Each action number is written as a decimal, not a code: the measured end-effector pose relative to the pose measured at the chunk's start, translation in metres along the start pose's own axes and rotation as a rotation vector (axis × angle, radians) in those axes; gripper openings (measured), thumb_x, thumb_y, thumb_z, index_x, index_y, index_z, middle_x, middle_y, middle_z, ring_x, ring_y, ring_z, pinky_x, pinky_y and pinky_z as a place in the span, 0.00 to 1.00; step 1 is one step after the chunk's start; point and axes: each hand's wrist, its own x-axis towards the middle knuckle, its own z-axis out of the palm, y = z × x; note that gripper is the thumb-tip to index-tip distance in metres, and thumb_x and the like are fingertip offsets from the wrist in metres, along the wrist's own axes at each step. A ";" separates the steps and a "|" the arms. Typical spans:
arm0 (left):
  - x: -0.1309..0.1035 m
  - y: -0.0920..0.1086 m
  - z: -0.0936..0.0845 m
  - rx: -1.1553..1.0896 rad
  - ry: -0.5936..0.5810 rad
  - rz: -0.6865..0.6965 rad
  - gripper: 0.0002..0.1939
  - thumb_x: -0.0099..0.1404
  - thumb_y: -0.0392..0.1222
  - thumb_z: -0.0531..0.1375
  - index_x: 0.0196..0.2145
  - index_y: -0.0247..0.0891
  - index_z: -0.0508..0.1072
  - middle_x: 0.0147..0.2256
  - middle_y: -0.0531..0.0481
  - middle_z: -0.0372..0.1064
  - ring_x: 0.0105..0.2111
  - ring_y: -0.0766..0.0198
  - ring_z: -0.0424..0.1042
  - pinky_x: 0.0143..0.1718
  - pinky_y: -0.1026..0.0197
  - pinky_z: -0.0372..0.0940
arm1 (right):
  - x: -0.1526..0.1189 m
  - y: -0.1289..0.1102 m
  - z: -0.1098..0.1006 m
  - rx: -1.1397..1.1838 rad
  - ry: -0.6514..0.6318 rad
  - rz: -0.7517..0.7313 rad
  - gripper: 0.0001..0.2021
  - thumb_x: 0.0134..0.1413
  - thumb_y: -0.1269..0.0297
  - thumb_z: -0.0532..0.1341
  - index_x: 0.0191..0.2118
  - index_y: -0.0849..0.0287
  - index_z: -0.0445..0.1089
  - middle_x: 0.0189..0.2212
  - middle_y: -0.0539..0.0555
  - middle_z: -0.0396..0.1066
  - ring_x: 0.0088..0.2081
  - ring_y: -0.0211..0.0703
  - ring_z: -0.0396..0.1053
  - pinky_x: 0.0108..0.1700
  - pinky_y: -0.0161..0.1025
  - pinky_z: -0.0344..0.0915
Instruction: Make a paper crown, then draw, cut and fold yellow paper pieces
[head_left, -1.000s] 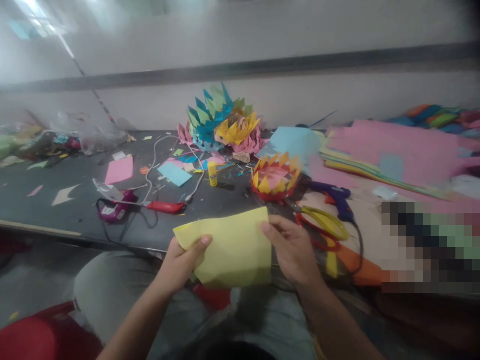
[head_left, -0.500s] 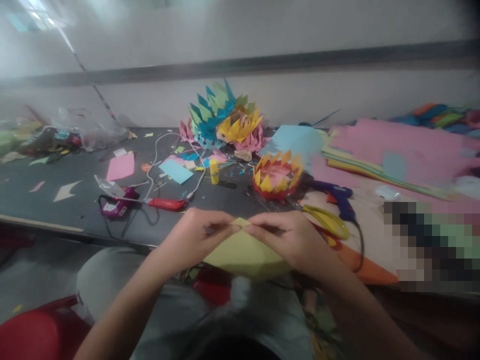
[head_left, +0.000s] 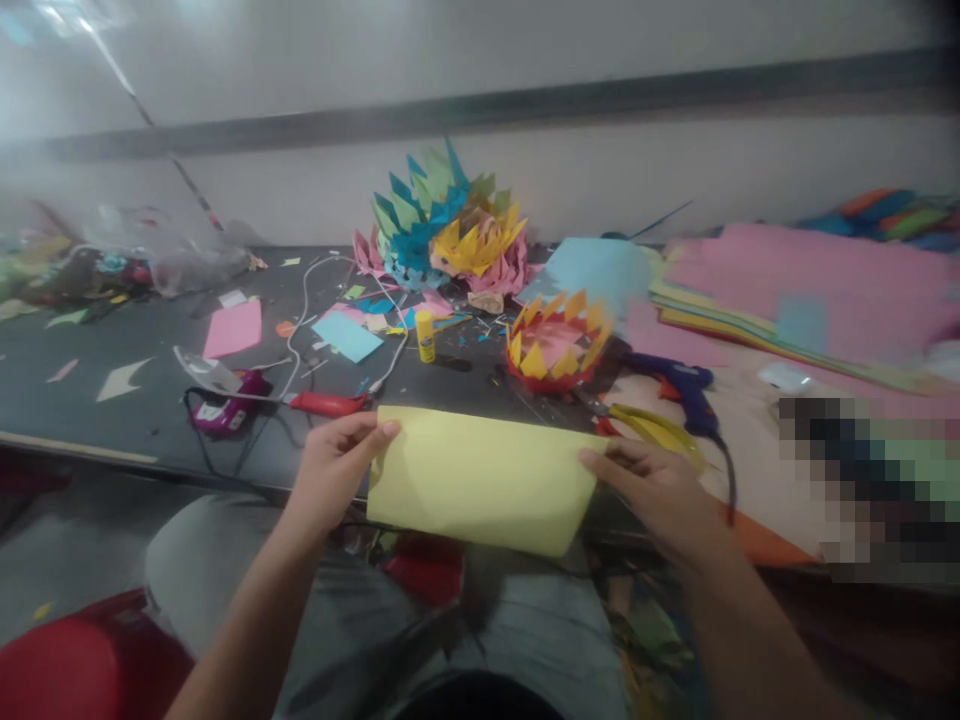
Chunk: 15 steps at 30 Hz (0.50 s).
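A sheet of yellow paper (head_left: 484, 485) is stretched between my hands, over the table's front edge and my lap. My left hand (head_left: 337, 460) pinches its upper left corner between thumb and fingers. At the upper right corner, my right hand (head_left: 649, 480) grips it the same way. Just beyond the sheet stands a red paper ring with yellow points (head_left: 555, 350). Scissors with yellow handles (head_left: 652, 428) lie close to my right hand, beside a dark blue glue gun (head_left: 679, 385). A red-handled tool with a cord (head_left: 328, 403) rests beyond my left hand.
Farther back stands a layered paper lotus shape (head_left: 446, 225). A yellow glue stick (head_left: 424, 337) stands upright amid paper scraps. Stacked coloured sheets (head_left: 825, 280) cover the right side. A purple device (head_left: 229, 400) with cords sits at left. A red stool (head_left: 82, 660) stands below.
My hands were close together, pinching the paper at one corner. They have moved apart, and the yellow sheet is now spread wide between them.
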 end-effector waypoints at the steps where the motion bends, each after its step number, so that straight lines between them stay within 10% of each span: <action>1: -0.001 -0.002 -0.001 -0.002 0.001 -0.006 0.14 0.53 0.49 0.66 0.31 0.35 0.78 0.24 0.50 0.72 0.25 0.66 0.69 0.25 0.69 0.64 | -0.001 0.000 0.003 0.019 0.028 0.005 0.20 0.34 0.44 0.66 0.23 0.60 0.73 0.23 0.54 0.73 0.25 0.40 0.67 0.27 0.35 0.63; 9: -0.004 -0.018 -0.015 0.109 0.008 -0.010 0.16 0.54 0.51 0.64 0.31 0.34 0.77 0.27 0.49 0.74 0.27 0.65 0.71 0.28 0.66 0.66 | -0.005 0.001 0.011 0.023 -0.031 0.012 0.18 0.39 0.47 0.64 0.23 0.60 0.72 0.22 0.51 0.70 0.24 0.38 0.63 0.26 0.35 0.59; 15: 0.006 -0.026 -0.019 0.689 -0.092 0.148 0.21 0.63 0.54 0.51 0.29 0.33 0.72 0.25 0.50 0.70 0.25 0.65 0.68 0.26 0.66 0.62 | 0.011 0.006 0.013 -0.251 -0.067 -0.143 0.20 0.49 0.47 0.59 0.21 0.61 0.67 0.18 0.48 0.65 0.21 0.35 0.60 0.24 0.32 0.55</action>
